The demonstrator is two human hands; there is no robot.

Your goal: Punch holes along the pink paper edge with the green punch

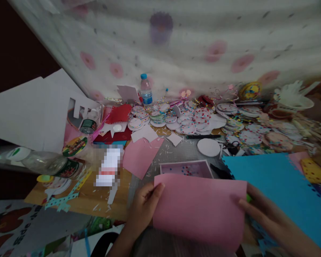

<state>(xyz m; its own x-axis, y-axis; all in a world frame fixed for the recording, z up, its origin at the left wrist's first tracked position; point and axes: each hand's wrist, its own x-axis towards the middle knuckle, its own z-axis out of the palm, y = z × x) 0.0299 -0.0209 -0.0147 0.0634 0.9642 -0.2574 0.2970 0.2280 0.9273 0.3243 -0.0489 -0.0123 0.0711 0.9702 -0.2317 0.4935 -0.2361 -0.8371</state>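
Observation:
A sheet of pink paper (199, 210) is held up between my two hands at the near side of the table, its lower edge curving slightly. My left hand (146, 201) pinches the sheet's left edge near the upper corner. On the opposite edge, my right hand (262, 210) grips with the thumb in front and the fingers behind, partly hidden. Just beyond the paper is a shallow box (186, 169) with small coloured dots inside, its near part covered by the sheet. Under my right hand's side lies a large blue sheet (273, 178).
Paper discs (192, 119) with coloured dots pile up along the back. A water bottle (146, 91) stands behind them; a larger bottle (50, 162) lies at left. Pink paper (143, 155), a white disc (209, 147), a black pen (203, 136) and paper scraps cover the middle.

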